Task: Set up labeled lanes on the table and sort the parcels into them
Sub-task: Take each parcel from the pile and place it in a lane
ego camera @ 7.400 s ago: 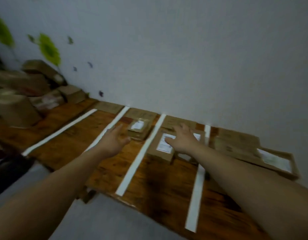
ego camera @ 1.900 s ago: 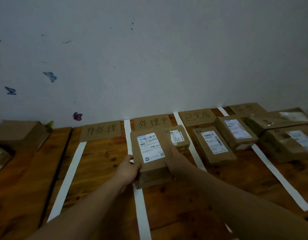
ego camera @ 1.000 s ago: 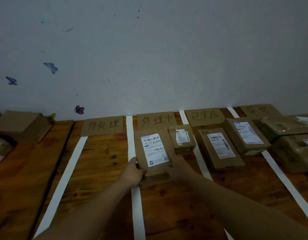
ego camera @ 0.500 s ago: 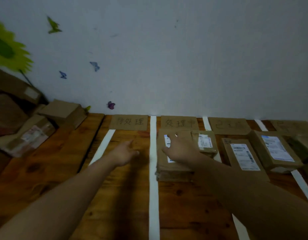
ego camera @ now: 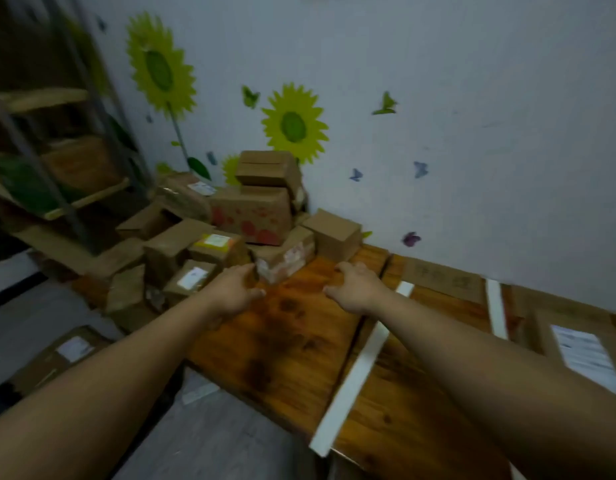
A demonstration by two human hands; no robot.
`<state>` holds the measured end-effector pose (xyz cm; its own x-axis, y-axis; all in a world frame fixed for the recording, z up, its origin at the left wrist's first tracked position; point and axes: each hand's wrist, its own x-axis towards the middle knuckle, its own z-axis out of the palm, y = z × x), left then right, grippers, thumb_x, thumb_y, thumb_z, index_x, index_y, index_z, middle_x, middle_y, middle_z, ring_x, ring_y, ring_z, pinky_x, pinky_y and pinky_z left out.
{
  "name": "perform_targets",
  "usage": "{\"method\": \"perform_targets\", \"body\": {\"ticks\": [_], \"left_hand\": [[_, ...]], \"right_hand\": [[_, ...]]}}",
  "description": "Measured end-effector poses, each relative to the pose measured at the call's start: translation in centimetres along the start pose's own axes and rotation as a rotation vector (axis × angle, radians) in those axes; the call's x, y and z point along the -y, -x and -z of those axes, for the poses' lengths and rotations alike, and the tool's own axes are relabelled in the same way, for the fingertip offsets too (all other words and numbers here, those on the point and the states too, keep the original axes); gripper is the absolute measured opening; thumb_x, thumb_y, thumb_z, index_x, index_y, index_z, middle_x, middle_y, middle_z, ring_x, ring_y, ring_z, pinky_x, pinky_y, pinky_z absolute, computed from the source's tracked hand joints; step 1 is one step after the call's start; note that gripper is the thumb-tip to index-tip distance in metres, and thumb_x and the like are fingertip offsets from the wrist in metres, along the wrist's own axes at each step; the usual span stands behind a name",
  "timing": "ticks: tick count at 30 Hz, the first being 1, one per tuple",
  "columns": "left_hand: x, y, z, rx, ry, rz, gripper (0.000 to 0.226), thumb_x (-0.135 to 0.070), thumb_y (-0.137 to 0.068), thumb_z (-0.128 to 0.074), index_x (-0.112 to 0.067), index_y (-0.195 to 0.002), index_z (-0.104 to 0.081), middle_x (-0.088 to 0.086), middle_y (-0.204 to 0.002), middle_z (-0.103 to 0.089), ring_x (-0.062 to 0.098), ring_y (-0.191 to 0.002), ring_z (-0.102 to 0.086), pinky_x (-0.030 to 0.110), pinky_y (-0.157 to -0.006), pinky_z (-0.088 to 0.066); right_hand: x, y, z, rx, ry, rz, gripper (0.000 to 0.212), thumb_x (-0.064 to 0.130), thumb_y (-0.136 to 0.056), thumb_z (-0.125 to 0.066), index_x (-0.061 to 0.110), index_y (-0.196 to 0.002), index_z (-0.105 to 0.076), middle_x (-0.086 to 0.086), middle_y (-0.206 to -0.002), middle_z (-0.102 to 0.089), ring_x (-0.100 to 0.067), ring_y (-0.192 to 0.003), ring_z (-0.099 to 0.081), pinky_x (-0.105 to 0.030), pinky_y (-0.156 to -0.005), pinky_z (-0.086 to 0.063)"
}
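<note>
1. Surface: a brown wooden table point(ego camera: 292, 344) set against a pale wall point(ego camera: 490, 116). Two strips of white tape point(ego camera: 356, 372) run across it as lane lines.
2. Lane marker: a cardboard label point(ego camera: 441, 277) lies flat at the wall end between the strips. Its writing is too blurred to read.
3. Parcels: an unsorted pile of parcels point(ego camera: 251, 216) is heaped at the table's left end against the wall. One labelled parcel point(ego camera: 583, 355) lies in a lane at the far right.
4. My left hand point(ego camera: 233, 289) is at the pile's edge, fingers loosely curled, gripping nothing. Whether it touches a box I cannot tell.
5. My right hand point(ego camera: 358, 289) is over bare wood near the pile, fingers relaxed and empty.
6. Room: sunflower decals point(ego camera: 294, 124) on the wall, and a shelf unit point(ego camera: 57, 150) at left.
</note>
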<state>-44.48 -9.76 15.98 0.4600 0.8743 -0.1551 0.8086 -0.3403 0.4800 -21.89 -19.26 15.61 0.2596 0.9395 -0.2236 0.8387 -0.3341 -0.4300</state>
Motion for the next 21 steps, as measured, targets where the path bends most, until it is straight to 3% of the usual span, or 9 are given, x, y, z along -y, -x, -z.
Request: {"method": "perform_targets", "body": {"ticks": [4, 7, 14, 17, 19, 21], "left_hand": [[7.8, 1.4, 5.5, -0.045, 0.046, 0.103, 0.071, -0.035, -0.087, -0.063, -0.01, -0.145, -0.031, 0.011, -0.148, -0.035, 0.027, -0.133, -0.036, 0.037, -0.108, -0.032], [12.1, 1.4, 8.3, -0.068, 0.082, 0.192, 0.074, -0.037, -0.087, -0.062, -0.013, -0.147, -0.025, 0.011, -0.151, -0.03, 0.027, -0.135, -0.032, 0.038, -0.111, -0.029], [18.4, -2.5, 10.0, -0.049, 0.233, 0.291, 0.07, -0.031, -0.09, -0.059, -0.022, -0.148, -0.022, 0.01, -0.152, -0.026, 0.027, -0.135, -0.033, 0.041, -0.107, -0.035], [19.1, -5.5, 8.9, -0.027, 0.281, 0.28, 0.063, -0.028, -0.091, -0.057, -0.023, -0.145, -0.027, 0.006, -0.147, -0.035, 0.017, -0.124, -0.042, 0.025, -0.087, -0.042], [19.2, -7.3, 7.8, 0.012, 0.327, 0.263, 0.056, -0.026, -0.091, -0.057, -0.022, -0.142, -0.034, 0.004, -0.138, -0.046, 0.011, -0.108, -0.048, 0.017, -0.068, -0.04], [19.6, -8.8, 6.5, 0.095, 0.393, 0.262, 0.048, -0.027, -0.091, -0.056, -0.022, -0.136, -0.042, 0.001, -0.127, -0.056, 0.009, -0.097, -0.054, 0.021, -0.07, -0.045]], "right_hand": [[9.2, -2.6, -2.9, 0.047, 0.034, 0.096, 0.063, 0.051, -0.091, -0.049, 0.017, -0.143, -0.035, -0.017, -0.15, -0.026, -0.038, -0.135, -0.027, -0.041, -0.105, -0.032], [14.0, -5.0, -4.5, 0.071, 0.058, 0.121, 0.069, 0.051, -0.09, -0.052, 0.016, -0.146, -0.032, -0.02, -0.153, -0.022, -0.038, -0.141, -0.017, -0.041, -0.11, -0.026], [19.9, -12.3, -8.4, 0.135, -0.013, 0.166, 0.065, 0.053, -0.088, -0.054, 0.019, -0.142, -0.038, -0.01, -0.141, -0.044, -0.029, -0.124, -0.046, -0.039, -0.101, -0.041], [21.0, -15.3, -10.7, 0.218, -0.011, 0.112, 0.061, 0.055, -0.092, -0.047, 0.01, -0.133, -0.049, -0.012, -0.126, -0.059, -0.028, -0.108, -0.057, -0.036, -0.088, -0.048], [21.5, -16.4, -12.2, 0.264, -0.024, 0.05, 0.061, 0.058, -0.094, -0.039, 0.01, -0.13, -0.054, -0.014, -0.126, -0.06, -0.028, -0.108, -0.057, -0.037, -0.092, -0.047], [21.5, -17.0, -13.6, 0.3, -0.04, 0.008, 0.057, 0.054, -0.097, -0.035, 0.014, -0.135, -0.05, -0.013, -0.133, -0.054, -0.028, -0.114, -0.054, -0.034, -0.095, -0.043]]}}
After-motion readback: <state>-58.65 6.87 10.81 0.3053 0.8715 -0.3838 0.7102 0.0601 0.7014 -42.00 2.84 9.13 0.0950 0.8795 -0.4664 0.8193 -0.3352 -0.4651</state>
